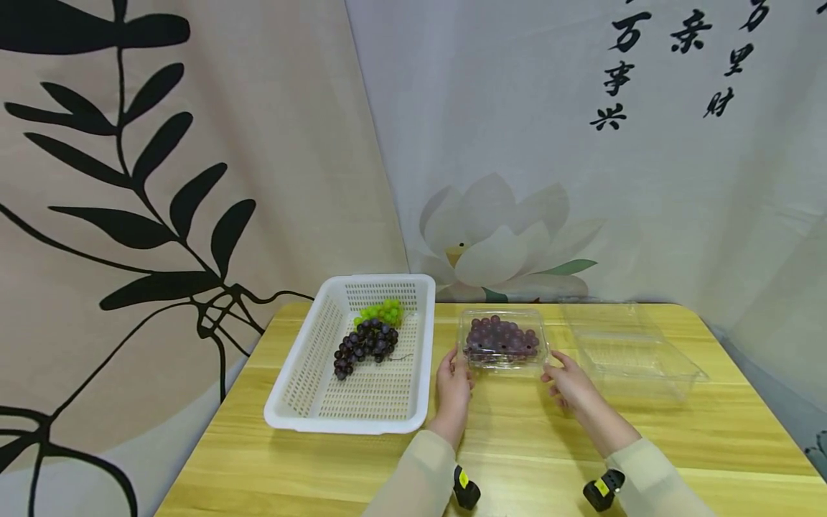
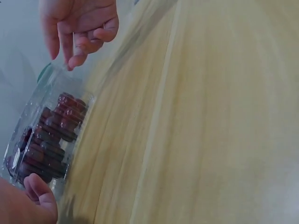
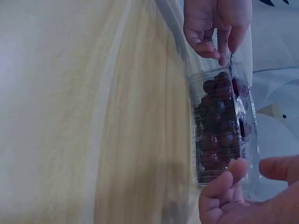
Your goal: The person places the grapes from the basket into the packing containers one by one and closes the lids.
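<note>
A clear plastic clamshell box (image 1: pixel 503 363) full of dark red grapes (image 1: pixel 502 337) rests near the back of the table, its lid over the fruit. My left hand (image 1: pixel 454 388) pinches its near left corner at the rim. At the near right corner, my right hand (image 1: pixel 570 380) holds the rim between thumb and fingers. The right wrist view has the left hand (image 3: pixel 218 23) at the far end of the box and the right hand (image 3: pixel 247 200) at the near end. In the left wrist view the grapes (image 2: pixel 51 135) show through the clear wall.
Left of the box stands a white slotted plastic basket (image 1: pixel 349 424) with a bunch of black grapes (image 1: pixel 365 346) and a bunch of green grapes (image 1: pixel 382 312). On the right lies an open, clear plastic container (image 1: pixel 636 352). A printed curtain (image 1: pixel 291 143) hangs behind the wooden table (image 1: pixel 310 474).
</note>
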### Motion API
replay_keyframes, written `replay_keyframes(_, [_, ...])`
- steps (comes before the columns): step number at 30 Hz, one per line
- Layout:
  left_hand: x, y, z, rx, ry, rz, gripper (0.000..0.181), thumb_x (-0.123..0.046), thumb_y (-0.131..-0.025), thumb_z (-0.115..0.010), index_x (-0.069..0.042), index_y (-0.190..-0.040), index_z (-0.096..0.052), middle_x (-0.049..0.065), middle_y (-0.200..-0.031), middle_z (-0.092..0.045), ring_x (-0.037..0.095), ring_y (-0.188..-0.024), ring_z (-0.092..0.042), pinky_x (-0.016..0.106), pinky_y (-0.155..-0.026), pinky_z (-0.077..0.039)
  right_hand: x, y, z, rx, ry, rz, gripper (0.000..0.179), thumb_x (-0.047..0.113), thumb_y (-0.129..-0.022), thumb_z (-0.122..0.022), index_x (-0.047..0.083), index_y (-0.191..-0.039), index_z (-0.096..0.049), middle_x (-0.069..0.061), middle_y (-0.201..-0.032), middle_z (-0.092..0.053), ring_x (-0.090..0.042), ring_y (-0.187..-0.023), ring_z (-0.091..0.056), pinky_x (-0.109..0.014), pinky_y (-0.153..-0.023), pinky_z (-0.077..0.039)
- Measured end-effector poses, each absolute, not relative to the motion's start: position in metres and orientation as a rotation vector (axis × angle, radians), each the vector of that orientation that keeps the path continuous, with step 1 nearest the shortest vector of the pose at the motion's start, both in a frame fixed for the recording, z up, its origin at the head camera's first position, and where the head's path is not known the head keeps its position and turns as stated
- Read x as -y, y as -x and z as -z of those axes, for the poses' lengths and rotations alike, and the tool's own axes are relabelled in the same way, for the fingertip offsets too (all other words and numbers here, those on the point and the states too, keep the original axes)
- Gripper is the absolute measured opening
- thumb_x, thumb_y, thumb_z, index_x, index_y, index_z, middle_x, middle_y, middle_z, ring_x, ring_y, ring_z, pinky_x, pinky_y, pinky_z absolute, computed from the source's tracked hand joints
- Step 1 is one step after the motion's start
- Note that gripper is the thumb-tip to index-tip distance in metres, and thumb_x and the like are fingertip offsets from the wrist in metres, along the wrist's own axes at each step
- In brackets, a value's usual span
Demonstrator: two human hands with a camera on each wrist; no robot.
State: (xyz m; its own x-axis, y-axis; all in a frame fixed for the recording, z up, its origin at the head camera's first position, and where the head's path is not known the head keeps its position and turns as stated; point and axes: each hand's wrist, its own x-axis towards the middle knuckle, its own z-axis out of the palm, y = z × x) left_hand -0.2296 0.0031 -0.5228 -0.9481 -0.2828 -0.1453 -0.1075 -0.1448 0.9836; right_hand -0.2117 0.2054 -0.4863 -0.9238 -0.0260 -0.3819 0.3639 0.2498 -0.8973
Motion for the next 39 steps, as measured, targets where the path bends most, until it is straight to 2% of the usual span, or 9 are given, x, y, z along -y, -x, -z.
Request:
replay_keyframes(7, [-0.007, 0.214, 0.523, 2.011, -0.500, 2.296, 0.032, -0.009, -0.097, -0.044, 0.001, -0.127, -0.043, 0.015, -0.092, -0.052, 0.011, -0.063, -0.051, 0.022, -0.053, -0.045, -0.210, 0.196, 0.474, -2.211, -0.248, 1.687, 0.072, 0.026, -0.100, -0.044, 0.003, -0.150, 0.003, -0.015, -0.111, -0.049, -0.013, -0.067, -0.047, -0.025, -0.052, -0.040])
replay_keyframes(13, [-0.011, 0.201, 0.518, 2.112, -0.417, 2.405, 0.029, -0.001, -0.090, -0.044, 0.004, -0.118, -0.045, 0.007, -0.087, -0.046, 0.010, -0.063, -0.048, 0.019, -0.051, -0.040, -0.222, 0.184, 0.453, -2.240, -0.092, 1.654, 0.064, 0.029, -0.100, -0.046, 0.003, -0.148, -0.013, -0.016, -0.116, -0.048, -0.017, -0.077, -0.051, -0.031, -0.062, -0.047])
replay_keyframes(20, [-0.013, 0.185, 0.496, 2.518, -0.047, 2.190, 0.022, -0.005, -0.087, -0.053, 0.000, -0.106, -0.061, 0.003, -0.085, -0.055, 0.012, -0.068, -0.055, 0.020, -0.054, -0.043, -0.258, 0.179, 0.429, -2.511, 0.072, 1.617, 0.054, 0.031, -0.101, -0.044, 0.002, -0.144, -0.028, -0.006, -0.107, -0.048, -0.010, -0.079, -0.052, -0.027, -0.064, -0.047])
replay_keyframes(25, [-0.007, 0.182, 0.471, 2.691, 0.334, 1.908, 0.019, -0.013, -0.091, -0.056, -0.007, -0.107, -0.065, -0.001, -0.091, -0.058, 0.006, -0.067, -0.051, 0.020, -0.055, -0.043, -0.290, 0.179, 0.424, -2.920, 0.025, 1.430, 0.049, 0.035, -0.100, -0.044, 0.002, -0.137, -0.044, -0.007, -0.108, -0.051, 0.000, -0.081, -0.049, -0.025, -0.062, -0.045])
replay_keyframes(29, [0.005, 0.183, 0.451, 2.660, 0.535, 1.725, 0.019, -0.018, -0.094, -0.057, -0.011, -0.109, -0.065, -0.002, -0.099, -0.060, 0.005, -0.079, -0.054, 0.020, -0.068, -0.047, -0.313, 0.179, 0.428, -3.163, -0.031, 1.207, 0.044, 0.025, -0.099, -0.047, -0.001, -0.134, -0.047, -0.022, -0.116, -0.052, -0.024, -0.097, -0.051, -0.041, -0.068, -0.045])
replay_keyframes(31, [0.012, 0.185, 0.441, 2.616, 0.573, 1.649, 0.020, -0.020, -0.094, -0.058, -0.013, -0.110, -0.065, -0.001, -0.101, -0.061, 0.006, -0.086, -0.055, 0.019, -0.072, -0.048, -0.325, 0.180, 0.432, -3.217, -0.072, 1.130, 0.046, 0.021, -0.098, -0.047, -0.005, -0.136, -0.043, -0.032, -0.124, -0.045, -0.047, -0.106, -0.043, -0.056, -0.076, -0.041])
replay_keyframes(33, [0.020, 0.188, 0.432, 2.583, 0.583, 1.619, 0.021, -0.021, -0.094, -0.058, -0.015, -0.112, -0.065, 0.000, -0.104, -0.061, 0.008, -0.088, -0.056, 0.019, -0.071, -0.049, -0.337, 0.179, 0.436, -3.229, -0.140, 1.071, 0.050, 0.021, -0.099, -0.045, -0.007, -0.139, -0.037, -0.039, -0.131, -0.034, -0.061, -0.114, -0.029, -0.067, -0.082, -0.031])
replay_keyframes(35, [0.029, 0.191, 0.423, 2.571, 0.584, 1.597, 0.023, -0.022, -0.094, -0.058, -0.019, -0.116, -0.064, 0.001, -0.108, -0.060, 0.008, -0.091, -0.057, 0.019, -0.069, -0.050, -0.349, 0.177, 0.441, -3.224, -0.211, 1.007, 0.055, 0.025, -0.100, -0.042, -0.009, -0.141, -0.031, -0.043, -0.135, -0.025, -0.065, -0.119, -0.018, -0.072, -0.088, -0.021])
replay_keyframes(39, [0.048, 0.198, 0.408, 2.575, 0.591, 1.515, 0.031, -0.023, -0.094, -0.058, -0.022, -0.126, -0.059, 0.002, -0.119, -0.059, 0.012, -0.097, -0.058, 0.023, -0.075, -0.052, -0.372, 0.174, 0.449, -3.187, -0.303, 0.926, 0.061, 0.030, -0.101, -0.035, -0.014, -0.141, -0.024, -0.046, -0.135, -0.020, -0.064, -0.122, -0.015, -0.073, -0.096, -0.014])
